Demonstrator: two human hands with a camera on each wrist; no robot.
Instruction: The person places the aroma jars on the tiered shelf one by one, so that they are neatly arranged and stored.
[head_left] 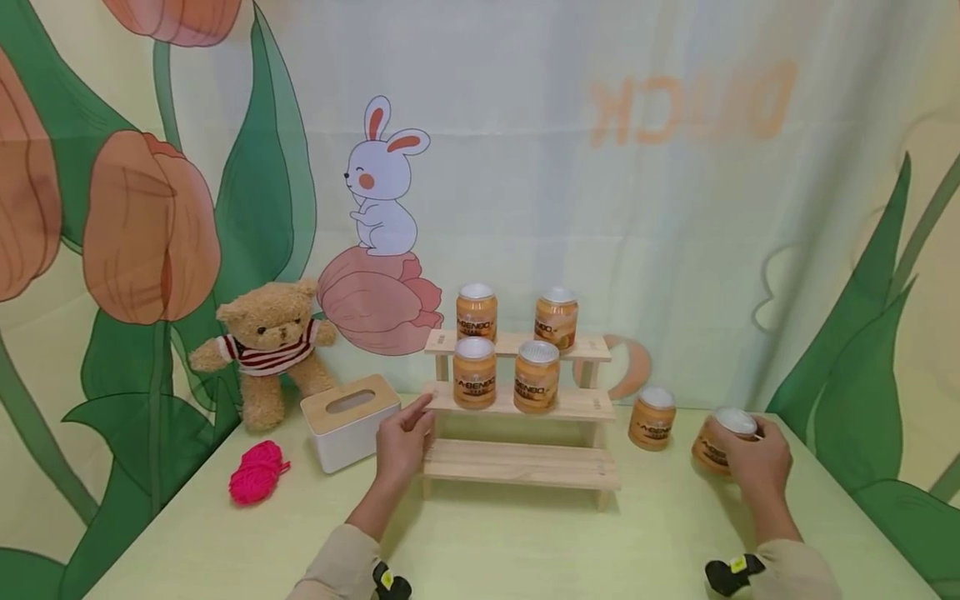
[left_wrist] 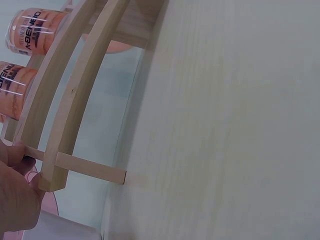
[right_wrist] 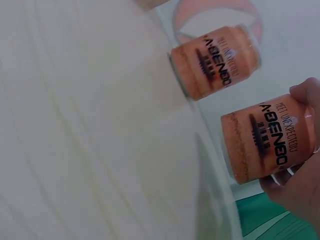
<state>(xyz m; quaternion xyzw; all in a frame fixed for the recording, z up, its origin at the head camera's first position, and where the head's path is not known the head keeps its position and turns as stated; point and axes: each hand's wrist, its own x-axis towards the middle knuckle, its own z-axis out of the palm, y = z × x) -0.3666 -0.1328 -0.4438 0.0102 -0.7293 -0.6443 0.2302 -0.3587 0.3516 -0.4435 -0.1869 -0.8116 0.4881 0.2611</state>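
At the table's right, my right hand [head_left: 761, 458] grips a jar [head_left: 712, 446] with an orange label and silver lid; the right wrist view shows fingers curled round the jar's [right_wrist: 267, 140] upper part. A similar jar [head_left: 652, 421] stands to its left on the table. My left hand [head_left: 402, 442] holds the left end of a three-step wooden display rack [head_left: 517, 462], fingertips at the middle step. In the left wrist view, the left hand's fingers [left_wrist: 17, 155] bend round the rack's side. Two jars stand on the top step, two on the middle step, such as this jar [head_left: 475, 375].
Left of the rack stands a white tissue box [head_left: 348, 433] with a wooden lid. Behind it a teddy bear [head_left: 273, 342] in a striped shirt leans at the curtain [head_left: 525, 200]. A pink yarn ball [head_left: 257, 473] lies near the left table edge.
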